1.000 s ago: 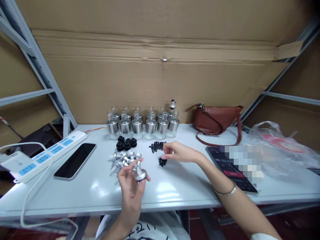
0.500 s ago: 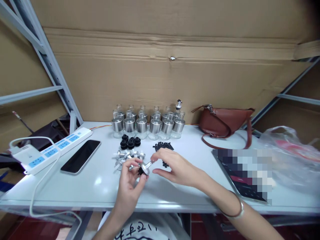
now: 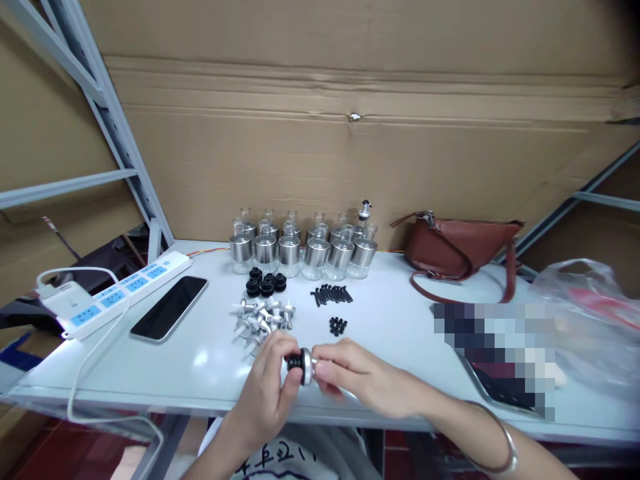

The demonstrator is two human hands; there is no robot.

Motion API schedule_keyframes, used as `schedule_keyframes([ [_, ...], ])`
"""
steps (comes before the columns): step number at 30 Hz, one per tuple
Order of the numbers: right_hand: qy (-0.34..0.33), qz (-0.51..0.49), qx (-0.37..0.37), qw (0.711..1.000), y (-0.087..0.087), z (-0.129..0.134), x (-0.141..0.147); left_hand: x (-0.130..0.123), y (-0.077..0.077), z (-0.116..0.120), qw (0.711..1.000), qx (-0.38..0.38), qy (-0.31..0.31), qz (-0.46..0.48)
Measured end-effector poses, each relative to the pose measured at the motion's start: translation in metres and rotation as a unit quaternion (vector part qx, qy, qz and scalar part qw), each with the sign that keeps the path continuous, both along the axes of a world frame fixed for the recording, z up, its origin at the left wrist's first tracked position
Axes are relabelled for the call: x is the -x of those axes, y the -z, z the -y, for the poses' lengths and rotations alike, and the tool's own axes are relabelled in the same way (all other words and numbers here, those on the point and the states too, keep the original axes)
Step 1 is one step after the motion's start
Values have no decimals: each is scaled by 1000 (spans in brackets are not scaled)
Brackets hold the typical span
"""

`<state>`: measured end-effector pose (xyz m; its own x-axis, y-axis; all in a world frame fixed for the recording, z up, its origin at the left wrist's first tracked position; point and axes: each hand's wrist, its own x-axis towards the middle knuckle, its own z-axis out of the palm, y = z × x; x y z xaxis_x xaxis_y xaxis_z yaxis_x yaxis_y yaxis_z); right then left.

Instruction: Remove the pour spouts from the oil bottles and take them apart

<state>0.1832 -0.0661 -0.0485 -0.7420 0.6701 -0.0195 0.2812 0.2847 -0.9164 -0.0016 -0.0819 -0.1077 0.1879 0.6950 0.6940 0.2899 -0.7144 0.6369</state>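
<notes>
Close to the table's front edge, my left hand (image 3: 265,390) is closed around a black ribbed stopper (image 3: 294,361). Joined to it is a silver pour spout (image 3: 306,367), whose narrow end my right hand (image 3: 367,377) pinches; the fingers hide that end. The piece lies sideways between both hands. Just beyond my left hand is a pile of loose silver pour spouts (image 3: 263,321). Black stoppers (image 3: 267,285) stand behind the pile. To the right lie thin black pieces (image 3: 331,294) in a row and a cluster of small black caps (image 3: 338,326).
Several glass bottles with metal sleeves (image 3: 290,250) stand in two rows at the back; one carries a fitted spout (image 3: 365,211). A phone (image 3: 170,309) and a power strip (image 3: 127,293) lie left. A brown bag (image 3: 460,248) and a plastic bag (image 3: 595,327) are right.
Both hands have moved toward the table's front edge with the spout and stopper, which now lie sideways. The pile and the small black caps are more exposed. The view has shifted slightly.
</notes>
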Motion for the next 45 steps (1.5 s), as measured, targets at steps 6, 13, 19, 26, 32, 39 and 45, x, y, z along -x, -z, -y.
schedule_keyframes([
  [6, 14, -179, 434, 883, 10, 21, 17, 8, -6, -10, 979, -157, -45, -123],
  [13, -9, -232, 498, 835, 8, 33, 21, 13, -24, -5, 960, -233, -74, -139],
  [19, 8, -247, 496, 832, 10, 37, 21, 16, -17, -5, 970, -203, -19, -131],
  [26, 44, -238, 474, 847, 11, 40, 21, 11, -15, -5, 984, -129, 32, -116],
  [32, 23, -271, 490, 828, 5, 46, 18, -3, -15, 2, 988, -119, 56, -76],
  [39, 47, -233, 454, 859, 12, 47, 19, 8, -20, 0, 970, -186, -20, -154],
  [45, 33, -132, 205, 969, 12, 44, 19, 16, -27, 2, 966, -188, -28, -173],
])
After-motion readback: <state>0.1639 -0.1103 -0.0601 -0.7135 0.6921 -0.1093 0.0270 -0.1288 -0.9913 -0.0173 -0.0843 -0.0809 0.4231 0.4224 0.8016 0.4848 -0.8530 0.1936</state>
